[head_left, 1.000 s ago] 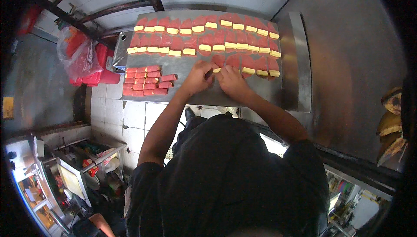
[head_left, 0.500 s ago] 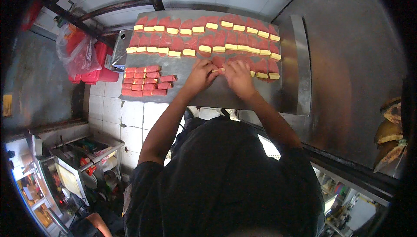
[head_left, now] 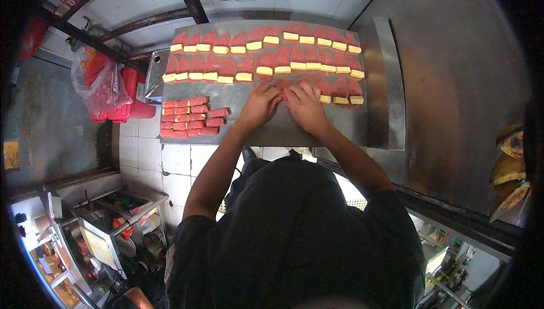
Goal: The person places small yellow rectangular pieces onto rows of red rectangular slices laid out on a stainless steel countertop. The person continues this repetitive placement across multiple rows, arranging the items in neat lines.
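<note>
My left hand [head_left: 260, 105] and my right hand [head_left: 306, 109] meet at the front row on a metal table. Both have curled fingers pressing on a thin red meat slice [head_left: 283, 84], partly rolled up between the fingertips. The fingers hide most of this slice and whatever is inside it. Right of my right hand lie flat meat slices, each with a yellow, cheese-like stick [head_left: 340, 100] across its near end. Two longer rows of slices with yellow sticks [head_left: 243, 76] stretch behind both hands. Left of my left hand sit several finished meat rolls [head_left: 181, 118], packed in short rows.
The metal table [head_left: 243, 138] has a raised strip [head_left: 391, 82] on its right, with a broad metal surface [head_left: 453, 99] beyond. Left of the table stand a metal container [head_left: 157, 71] and a red bin [head_left: 131, 90] with a clear plastic bag [head_left: 99, 85]. Bananas [head_left: 507, 167] hang far right.
The yellow stick visible between my fingers is now covered by meat, and my fingertips have drawn closer. The whole view has shifted slightly.
</note>
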A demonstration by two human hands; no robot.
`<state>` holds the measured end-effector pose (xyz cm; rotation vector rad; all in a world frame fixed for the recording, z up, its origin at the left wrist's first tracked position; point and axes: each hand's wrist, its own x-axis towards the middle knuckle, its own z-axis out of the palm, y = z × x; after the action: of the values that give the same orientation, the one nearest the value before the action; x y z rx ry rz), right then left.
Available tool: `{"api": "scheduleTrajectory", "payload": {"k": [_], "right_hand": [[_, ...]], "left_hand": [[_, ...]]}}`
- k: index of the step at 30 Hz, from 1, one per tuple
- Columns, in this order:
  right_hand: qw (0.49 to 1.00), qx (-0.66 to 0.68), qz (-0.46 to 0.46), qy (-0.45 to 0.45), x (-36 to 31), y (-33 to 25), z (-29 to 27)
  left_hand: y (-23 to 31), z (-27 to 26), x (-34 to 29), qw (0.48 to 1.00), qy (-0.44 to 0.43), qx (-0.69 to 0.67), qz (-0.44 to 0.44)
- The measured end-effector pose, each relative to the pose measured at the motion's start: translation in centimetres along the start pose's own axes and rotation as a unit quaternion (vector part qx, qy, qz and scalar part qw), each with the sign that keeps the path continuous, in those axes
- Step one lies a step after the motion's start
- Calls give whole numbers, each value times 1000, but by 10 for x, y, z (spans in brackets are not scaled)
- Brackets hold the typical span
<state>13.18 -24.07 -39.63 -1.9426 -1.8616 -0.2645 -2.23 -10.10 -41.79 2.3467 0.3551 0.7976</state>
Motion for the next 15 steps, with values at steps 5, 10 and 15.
{"api": "scheduleTrajectory", "payload": {"k": [5,10,15], "right_hand": [[1000,0,-7,-21,6,13,13],[1000,10,10,-18,19,8,6],[999,1,25,-39,22,20,13]], "left_hand": [[13,-9,10,1000,-12,24,-10],[-4,-2,10,998,-23,50,-21],[16,-7,23,996,6,79,-34]]}}
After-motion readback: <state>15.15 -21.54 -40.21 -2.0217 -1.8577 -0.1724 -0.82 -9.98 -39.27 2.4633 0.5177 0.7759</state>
